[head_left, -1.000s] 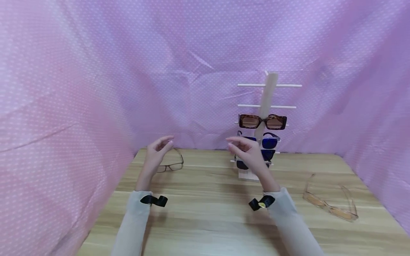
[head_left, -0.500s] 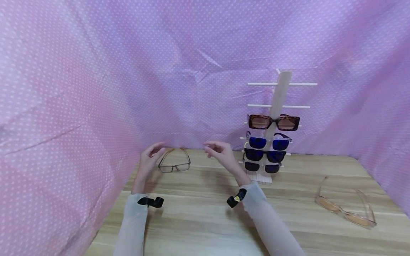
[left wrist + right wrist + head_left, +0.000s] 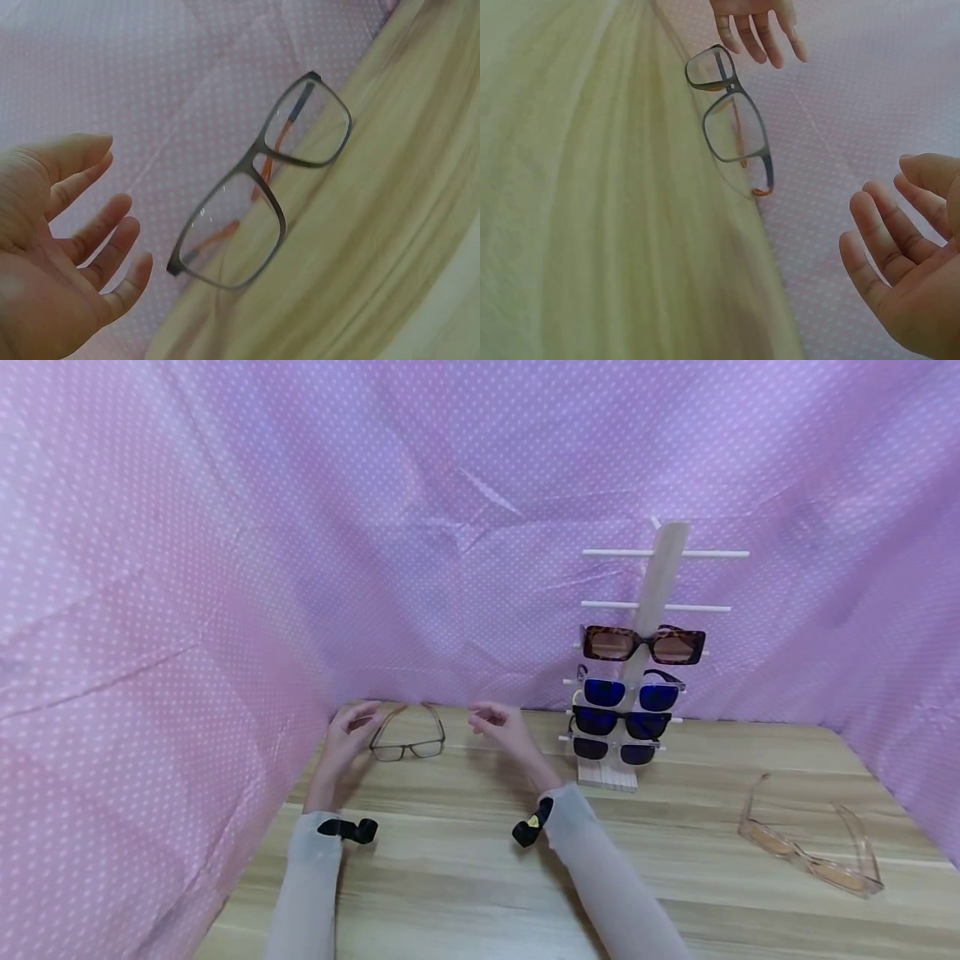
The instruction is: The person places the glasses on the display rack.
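A pair of dark-framed eyeglasses with clear lenses lies on the table near its back edge, temples unfolded and pointing away. Beside its left end is my left hand, fingers loosely bent, apart from the frame. My right hand hovers to the right of the glasses with a gap between, fingers relaxed and holding nothing. In the left wrist view the eyeglasses show orange-brown inner temples, just off the fingertips of the left hand. The right wrist view has both the eyeglasses and the right hand, not touching.
Right of the hands stands a wooden display rack with white rods, carrying tortoiseshell sunglasses above several dark-lensed pairs. Amber-lensed glasses with a clear frame lie on the wooden table at the right. Pink dotted cloth hangs behind and leftward.
My right hand has moved left, away from the front of the rack, to near the eyeglasses. The left hand has shifted slightly left and down. The head view has turned a little left.
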A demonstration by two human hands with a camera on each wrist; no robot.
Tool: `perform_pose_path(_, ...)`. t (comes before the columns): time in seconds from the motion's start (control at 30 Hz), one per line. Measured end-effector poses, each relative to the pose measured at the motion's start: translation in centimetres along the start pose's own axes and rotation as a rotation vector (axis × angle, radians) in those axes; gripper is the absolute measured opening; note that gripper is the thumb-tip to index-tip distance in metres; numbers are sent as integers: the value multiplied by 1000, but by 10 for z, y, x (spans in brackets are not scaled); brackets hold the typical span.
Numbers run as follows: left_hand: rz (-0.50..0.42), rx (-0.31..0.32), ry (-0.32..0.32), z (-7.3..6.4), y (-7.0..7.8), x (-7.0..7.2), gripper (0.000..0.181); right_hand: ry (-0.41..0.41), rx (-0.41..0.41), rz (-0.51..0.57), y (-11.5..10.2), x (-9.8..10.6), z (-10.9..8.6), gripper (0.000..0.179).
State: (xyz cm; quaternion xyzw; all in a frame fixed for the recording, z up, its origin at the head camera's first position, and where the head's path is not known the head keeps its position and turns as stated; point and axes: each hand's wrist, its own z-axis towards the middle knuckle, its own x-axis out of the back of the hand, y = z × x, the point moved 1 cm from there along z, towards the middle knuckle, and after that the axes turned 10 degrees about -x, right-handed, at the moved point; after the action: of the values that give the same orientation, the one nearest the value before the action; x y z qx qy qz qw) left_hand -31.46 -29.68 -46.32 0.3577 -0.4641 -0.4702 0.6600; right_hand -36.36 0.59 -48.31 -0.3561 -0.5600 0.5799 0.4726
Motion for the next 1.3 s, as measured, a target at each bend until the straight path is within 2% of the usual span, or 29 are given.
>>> perform_pose_path(0.17,8,24,-29,2,-22,7,46,4,-52,11,7,-11,0,34)
perform_pose_path(0.33,-36,122,-51,1,-30,11,50,-10,-114,46,9,-20,0,34)
perform_pose_path(0.43,-70,159,-64,3,-35,11,51,-27,-142,71,11,-23,0,33)
perform_pose_path(0.77,-76,175,-97,0,-37,13,54,-97,-238,88,21,-31,1,40)
perform_pose_path(0.9,-60,178,-110,-2,-38,16,54,-105,-235,90,26,-34,2,41)
perform_pose_path(1.1,-42,242,-148,-8,-44,16,49,-150,-244,90,34,-40,1,44)
perform_pose_path(1.3,-58,267,-132,-15,-48,15,48,-183,-253,75,35,-44,-3,47)
